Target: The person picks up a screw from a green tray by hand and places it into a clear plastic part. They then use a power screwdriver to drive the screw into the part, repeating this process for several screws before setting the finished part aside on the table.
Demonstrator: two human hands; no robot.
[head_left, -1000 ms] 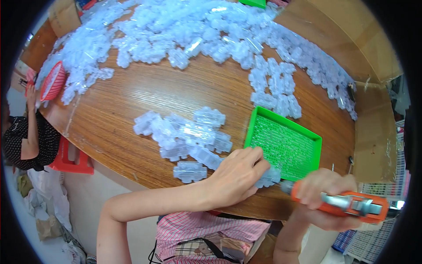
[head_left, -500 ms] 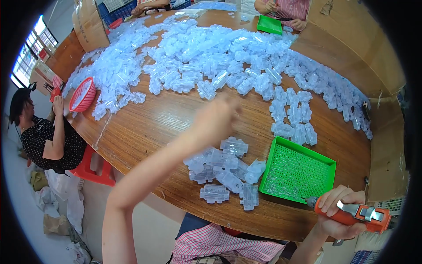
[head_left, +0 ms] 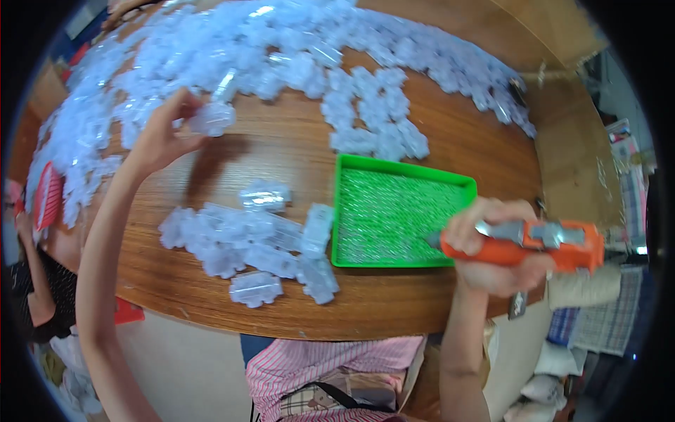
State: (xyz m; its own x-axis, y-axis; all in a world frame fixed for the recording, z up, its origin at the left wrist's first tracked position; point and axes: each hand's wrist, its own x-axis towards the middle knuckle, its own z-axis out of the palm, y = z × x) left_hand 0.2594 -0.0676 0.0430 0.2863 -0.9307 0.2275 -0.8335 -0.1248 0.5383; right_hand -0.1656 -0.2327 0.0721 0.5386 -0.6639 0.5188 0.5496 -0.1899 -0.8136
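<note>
My left hand [head_left: 163,133] pinches a clear plastic casing [head_left: 213,120] between thumb and fingers, above the wood table at the near side of a big heap. Wrapped round an orange power screwdriver [head_left: 534,243], my right hand [head_left: 489,239] is slightly blurred. The tool's dark tip points left, over the right part of a green tray [head_left: 337,225]. Small shiny metal pieces, apparently screws, cover the tray's floor. Left of the tray, several clear casings [head_left: 256,287] form a loose pile near the table's front edge.
A large heap of clear casings [head_left: 232,42] spreads across the back of the table [head_left: 281,144]. More casings [head_left: 380,116] stand in rows behind the tray. Cardboard [head_left: 573,169] walls the right side. Far left are a red basket [head_left: 48,195] and a seated person [head_left: 42,295].
My left hand has moved left and now holds a casing. My right hand has carried the screwdriver forward, its tip now over the tray. The whole view has shifted.
</note>
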